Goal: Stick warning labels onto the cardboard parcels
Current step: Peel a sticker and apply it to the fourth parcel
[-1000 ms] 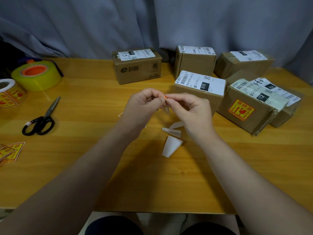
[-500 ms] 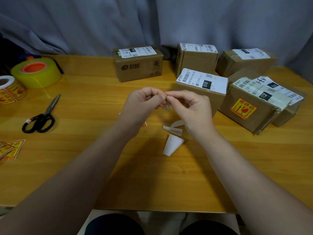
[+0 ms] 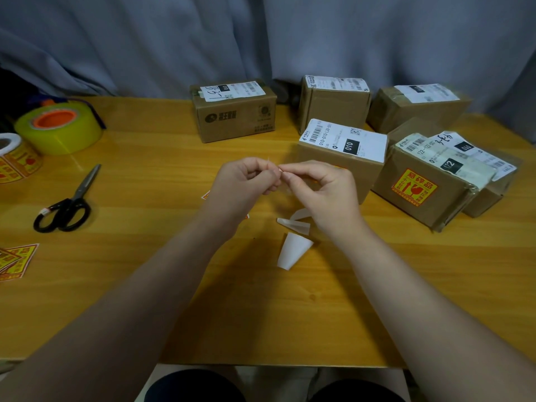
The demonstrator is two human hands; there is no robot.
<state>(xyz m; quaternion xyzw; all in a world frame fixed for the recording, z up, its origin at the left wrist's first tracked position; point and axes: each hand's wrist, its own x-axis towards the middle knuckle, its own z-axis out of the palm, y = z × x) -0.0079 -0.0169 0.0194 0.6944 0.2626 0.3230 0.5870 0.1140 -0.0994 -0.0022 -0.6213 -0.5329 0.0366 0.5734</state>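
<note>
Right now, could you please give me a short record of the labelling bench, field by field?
Hands: left hand and right hand pinch a warning label between fingertips, above the table; label mostly hidden
Done: stickered parcel, right side, shows a yellow-and-orange sticker
Nearest the hands: parcel marked 010, no warning sticker visible
Scraps: white backing papers below the right hand
Left side: scissors, yellow tape roll, label roll, loose labels
</note>
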